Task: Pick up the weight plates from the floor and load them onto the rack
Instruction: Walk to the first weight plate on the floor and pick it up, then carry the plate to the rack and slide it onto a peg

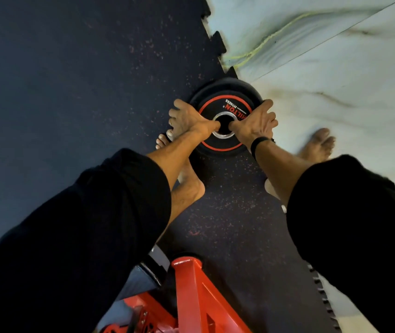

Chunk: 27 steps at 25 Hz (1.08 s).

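Observation:
A black weight plate [225,109] with a red ring and a steel centre hole lies on top of another black plate [213,86] on the dark rubber floor. My left hand [187,116] grips its left rim, thumb hooked into the centre hole. My right hand [256,121] grips its right rim the same way, thumb in the hole. A black band circles my right wrist. The red rack [191,292] stands at the bottom of the view, close to me.
My bare feet [319,143] stand on either side of the plates. The rubber mat's jigsaw edge [218,44] meets a pale marble floor at the right. Another dark plate [153,267] sits by the rack's base.

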Each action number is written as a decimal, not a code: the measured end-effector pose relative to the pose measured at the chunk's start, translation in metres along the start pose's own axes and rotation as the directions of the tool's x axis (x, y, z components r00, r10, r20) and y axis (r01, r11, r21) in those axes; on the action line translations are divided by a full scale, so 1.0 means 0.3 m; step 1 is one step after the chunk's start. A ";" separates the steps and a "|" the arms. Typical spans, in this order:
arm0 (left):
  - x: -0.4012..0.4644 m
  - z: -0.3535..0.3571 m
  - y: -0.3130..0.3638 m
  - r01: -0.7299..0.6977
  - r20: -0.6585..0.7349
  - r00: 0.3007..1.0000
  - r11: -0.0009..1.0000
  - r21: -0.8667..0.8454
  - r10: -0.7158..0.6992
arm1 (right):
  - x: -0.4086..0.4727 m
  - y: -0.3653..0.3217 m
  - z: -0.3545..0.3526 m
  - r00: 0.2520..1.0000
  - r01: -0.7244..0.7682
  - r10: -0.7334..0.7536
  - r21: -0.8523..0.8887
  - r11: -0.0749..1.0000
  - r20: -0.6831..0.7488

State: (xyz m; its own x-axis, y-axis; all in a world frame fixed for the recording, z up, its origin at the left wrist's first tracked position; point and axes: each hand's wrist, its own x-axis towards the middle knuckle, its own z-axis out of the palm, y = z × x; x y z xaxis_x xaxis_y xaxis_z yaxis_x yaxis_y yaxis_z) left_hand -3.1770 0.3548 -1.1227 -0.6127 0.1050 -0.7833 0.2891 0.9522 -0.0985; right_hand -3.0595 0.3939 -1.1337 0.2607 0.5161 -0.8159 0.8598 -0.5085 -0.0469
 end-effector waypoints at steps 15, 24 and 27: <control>-1.224 -0.667 0.182 -0.477 -0.039 0.875 0.872 0.110 0.483 | -0.968 0.245 -1.060 0.981 0.094 -0.012 0.416 0.904 -0.195; -2.227 -0.808 0.549 -0.927 -0.019 0.339 0.337 0.162 0.941 | -1.407 0.695 -1.826 0.731 0.413 0.187 0.644 0.644 -0.656; -2.430 -0.789 0.675 -0.968 -0.044 0.197 0.202 0.149 0.979 | -1.451 0.796 -2.017 0.655 0.458 0.250 0.637 0.619 -0.713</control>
State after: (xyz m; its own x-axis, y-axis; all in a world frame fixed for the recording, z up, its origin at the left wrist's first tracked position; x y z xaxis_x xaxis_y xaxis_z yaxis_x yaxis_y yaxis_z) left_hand -2.8458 0.5388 -0.4263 0.1296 0.9660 -0.2239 0.7609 0.0479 0.6471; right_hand -2.7018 0.4648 -0.4410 0.6986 0.7027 -0.1347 0.3722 -0.5177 -0.7704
